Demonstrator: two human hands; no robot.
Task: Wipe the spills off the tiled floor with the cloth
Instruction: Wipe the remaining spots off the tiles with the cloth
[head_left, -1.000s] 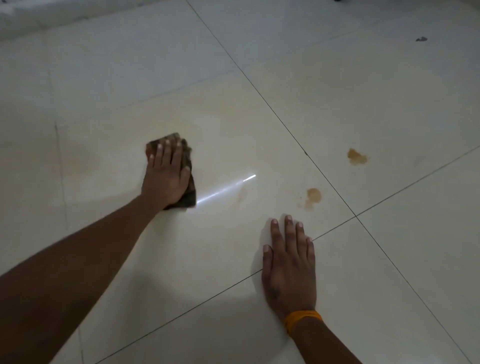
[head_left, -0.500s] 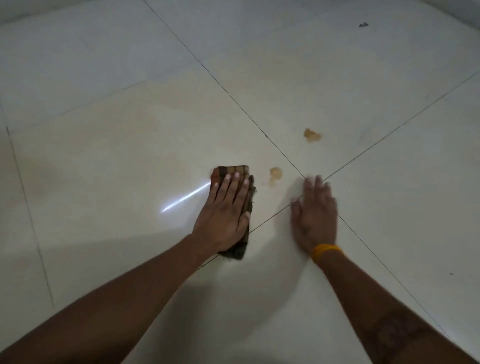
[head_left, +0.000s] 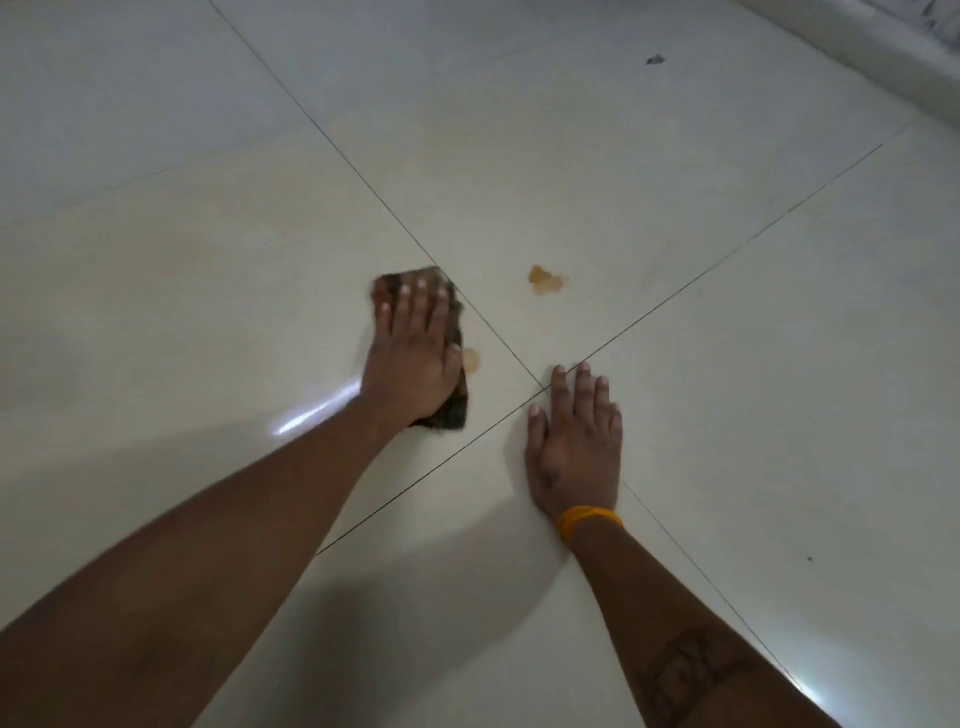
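Note:
My left hand (head_left: 413, 353) lies flat on a dark folded cloth (head_left: 456, 410) and presses it onto the pale tiled floor (head_left: 208, 260). A faint brown spill (head_left: 471, 359) shows just right of the cloth's edge, touching it. A darker brown spill (head_left: 544, 279) sits on the tile beyond the grout line, apart from the cloth. My right hand (head_left: 574, 441) rests flat on the floor with fingers apart, over the crossing of the grout lines, and holds nothing. An orange band (head_left: 589, 519) circles that wrist.
A small dark speck (head_left: 655, 60) lies on the far tile. A pale wall base (head_left: 883, 57) runs along the top right corner. A bright streak of reflected light (head_left: 311, 413) glints on the floor left of my left wrist.
My left hand slid the cloth rightwards across the tile, close to the nearer spill, then forward alongside it. My right hand moved up to the grout crossing and settled flat.

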